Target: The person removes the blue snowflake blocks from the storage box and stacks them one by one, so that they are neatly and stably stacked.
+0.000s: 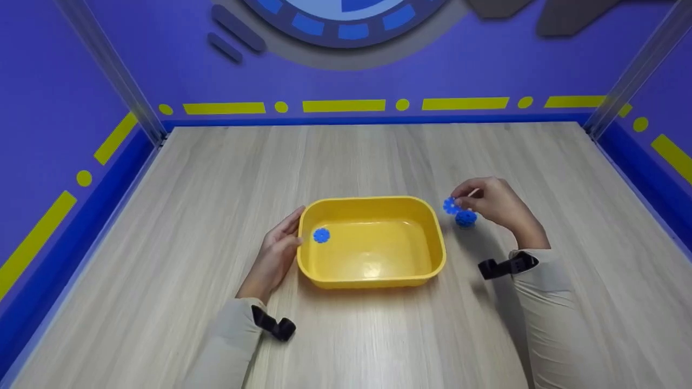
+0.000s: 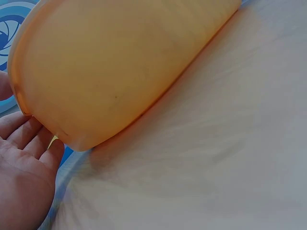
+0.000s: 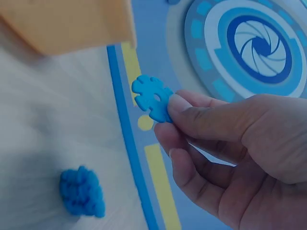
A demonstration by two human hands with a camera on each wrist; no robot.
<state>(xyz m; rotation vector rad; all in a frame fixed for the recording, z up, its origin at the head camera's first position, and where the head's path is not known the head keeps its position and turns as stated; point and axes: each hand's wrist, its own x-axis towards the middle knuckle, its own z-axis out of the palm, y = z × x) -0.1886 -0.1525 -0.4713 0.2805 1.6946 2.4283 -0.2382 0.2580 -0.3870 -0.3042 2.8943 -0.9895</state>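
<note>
A yellow plastic basin [image 1: 373, 279] stands on the table, with one blue notched disc [image 1: 321, 235] lying inside near its left end. The left hand [image 1: 277, 253] holds the basin's left end, thumb at the rim and fingers against the outer wall; the left wrist view shows those fingers [image 2: 26, 134] on the wall. Right of the basin, the right hand [image 1: 494, 202] pinches another blue notched disc [image 3: 152, 98] with a central hole between thumb and fingertips. Just below that disc, a small stack of blue discs [image 1: 466, 219] sits on the table.
The light wood table [image 1: 378, 340] is enclosed by blue-purple panels [image 1: 135, 70] at the back and sides. Black wrist cameras [image 1: 278, 327] are strapped over both sleeves.
</note>
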